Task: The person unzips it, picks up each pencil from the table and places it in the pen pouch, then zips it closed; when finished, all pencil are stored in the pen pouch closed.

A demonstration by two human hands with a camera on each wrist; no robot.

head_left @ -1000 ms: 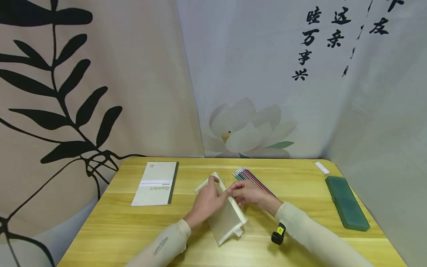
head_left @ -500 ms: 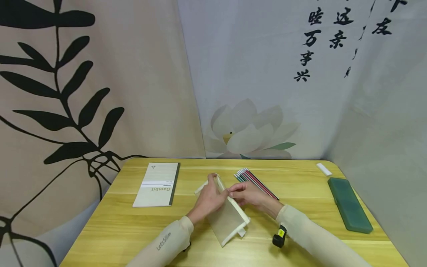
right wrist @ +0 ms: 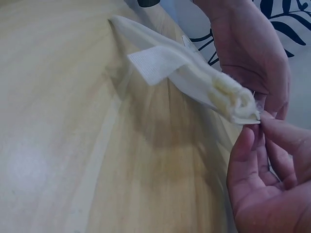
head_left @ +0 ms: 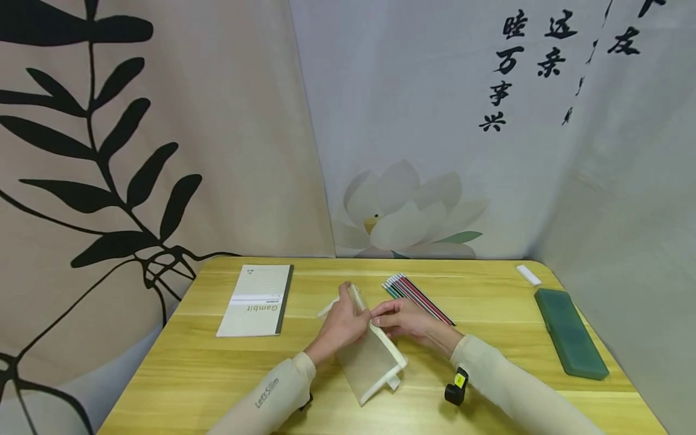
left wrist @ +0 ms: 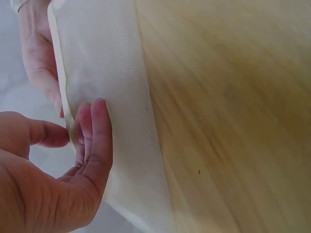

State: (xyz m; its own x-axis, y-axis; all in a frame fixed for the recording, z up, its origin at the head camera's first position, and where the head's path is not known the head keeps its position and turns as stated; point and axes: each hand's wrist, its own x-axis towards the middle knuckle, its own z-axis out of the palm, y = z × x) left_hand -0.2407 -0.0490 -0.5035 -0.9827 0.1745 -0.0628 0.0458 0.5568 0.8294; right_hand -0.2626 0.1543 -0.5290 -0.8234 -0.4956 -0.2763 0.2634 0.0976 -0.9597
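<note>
A translucent mesh pouch (head_left: 375, 362) with cream edging is tilted up off the wooden table between both hands. My left hand (head_left: 342, 323) grips its upper edge, thumb on one side and fingers on the other, as the left wrist view of the pouch (left wrist: 116, 82) shows. With thumb and fingers, my right hand (head_left: 405, 318) pinches the same cream edge near its middle, right beside the left thumb. A white fabric tab (right wrist: 153, 63) sticks out from the pouch's near end. What exactly lies between the right fingertips is hidden.
Several pencils (head_left: 417, 297) lie in a bundle just behind my right hand. A notebook (head_left: 255, 302) sits at the left, a dark green case (head_left: 571, 335) at the right edge, and a white eraser (head_left: 528, 275) behind it. Fabric-covered walls border the table.
Both hands keep hold of the pouch's edge with only slight finger movement. The pouch has barely moved, and the head view has shifted a little.
</note>
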